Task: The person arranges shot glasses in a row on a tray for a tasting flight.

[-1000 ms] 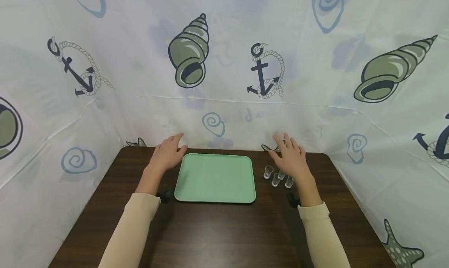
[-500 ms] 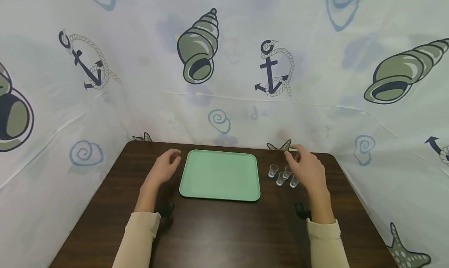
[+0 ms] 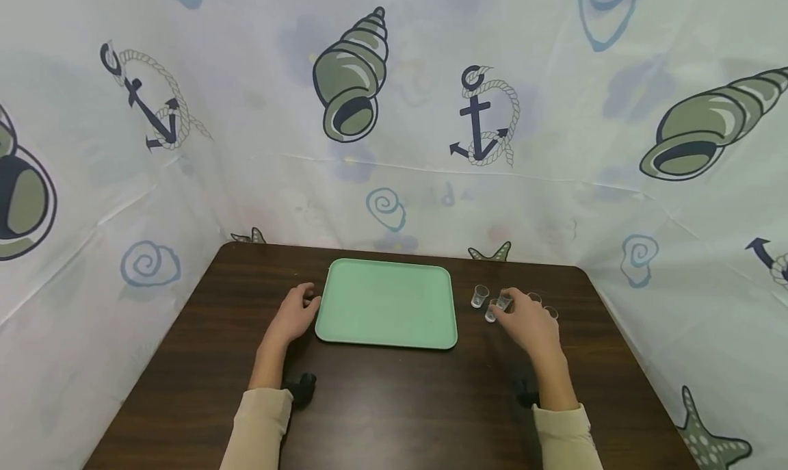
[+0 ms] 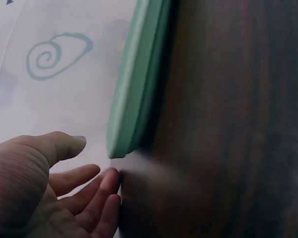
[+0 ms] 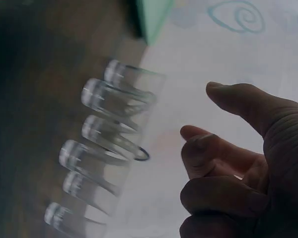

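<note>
A light green tray (image 3: 388, 304) lies flat on the dark wooden table. Just off its left edge is my left hand (image 3: 295, 317), fingers loosely bent and holding nothing; in the left wrist view the tray's corner (image 4: 121, 144) sits above the fingertips. Right of the tray stand several small clear shot glasses (image 3: 479, 296), upright and close together. My right hand (image 3: 531, 324) reaches over this group and hides part of it. From the right wrist, the glasses (image 5: 116, 101) form a slanting row, with thumb and fingers (image 5: 221, 196) spread apart beside them and nothing between.
The table (image 3: 394, 415) has its back edge against a white curtain (image 3: 418, 210) printed with shells, anchors and starfish. Black wrist cameras (image 3: 301, 390) are strapped under both forearms. The glasses stand a short way from the tray's right side.
My right hand has come back and down from beyond the glasses to right over them. The left hand has drawn back from the far table edge and lowered beside the tray.
</note>
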`<state>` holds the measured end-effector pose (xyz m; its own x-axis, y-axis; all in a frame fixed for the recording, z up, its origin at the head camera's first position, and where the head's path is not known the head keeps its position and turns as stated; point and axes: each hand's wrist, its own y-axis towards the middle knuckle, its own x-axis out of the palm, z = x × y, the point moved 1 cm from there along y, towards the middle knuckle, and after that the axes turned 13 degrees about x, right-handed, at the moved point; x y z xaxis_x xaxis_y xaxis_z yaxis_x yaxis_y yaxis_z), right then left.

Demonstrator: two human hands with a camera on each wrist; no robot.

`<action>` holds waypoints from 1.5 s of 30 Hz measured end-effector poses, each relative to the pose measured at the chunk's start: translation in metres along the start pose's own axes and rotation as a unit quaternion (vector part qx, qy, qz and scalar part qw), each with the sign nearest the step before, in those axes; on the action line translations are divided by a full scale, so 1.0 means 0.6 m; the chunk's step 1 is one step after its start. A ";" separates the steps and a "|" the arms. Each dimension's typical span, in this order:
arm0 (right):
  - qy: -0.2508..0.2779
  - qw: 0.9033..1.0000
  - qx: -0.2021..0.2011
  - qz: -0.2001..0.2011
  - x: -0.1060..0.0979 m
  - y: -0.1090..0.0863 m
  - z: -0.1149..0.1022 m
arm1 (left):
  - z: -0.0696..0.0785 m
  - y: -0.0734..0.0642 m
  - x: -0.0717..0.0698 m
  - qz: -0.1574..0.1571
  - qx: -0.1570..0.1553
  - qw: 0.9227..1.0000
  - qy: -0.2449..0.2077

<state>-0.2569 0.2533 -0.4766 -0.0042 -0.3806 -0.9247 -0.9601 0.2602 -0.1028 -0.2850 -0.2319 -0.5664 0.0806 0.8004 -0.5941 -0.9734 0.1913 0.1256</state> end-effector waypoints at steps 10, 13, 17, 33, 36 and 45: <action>0.004 0.999 0.032 -0.012 0.030 0.006 0.010 | 0.004 -0.010 0.012 -0.041 0.039 0.998 0.001; 0.002 0.999 0.032 -0.014 0.035 0.008 0.010 | 0.008 -0.013 0.009 -0.050 0.038 0.998 0.005; -0.005 1.000 0.029 -0.007 0.043 0.012 0.010 | 0.012 -0.013 0.006 -0.062 0.039 0.997 0.008; 0.022 0.999 0.044 0.012 0.057 0.031 0.011 | 0.006 -0.010 0.006 -0.075 0.033 0.996 -0.015; 0.018 0.999 0.043 0.006 0.058 0.035 0.013 | 0.009 -0.009 0.007 -0.072 0.034 0.997 -0.016; 0.017 0.999 0.036 0.003 0.068 0.040 0.015 | 0.004 -0.013 0.009 -0.073 0.023 0.997 -0.014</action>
<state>-0.2775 0.2523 -0.5201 -0.0209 -0.4080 -0.9128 -0.9373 0.3258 -0.1241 -0.2767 -0.2275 -0.5688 0.2266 0.7779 -0.5861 -0.9404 0.3314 0.0762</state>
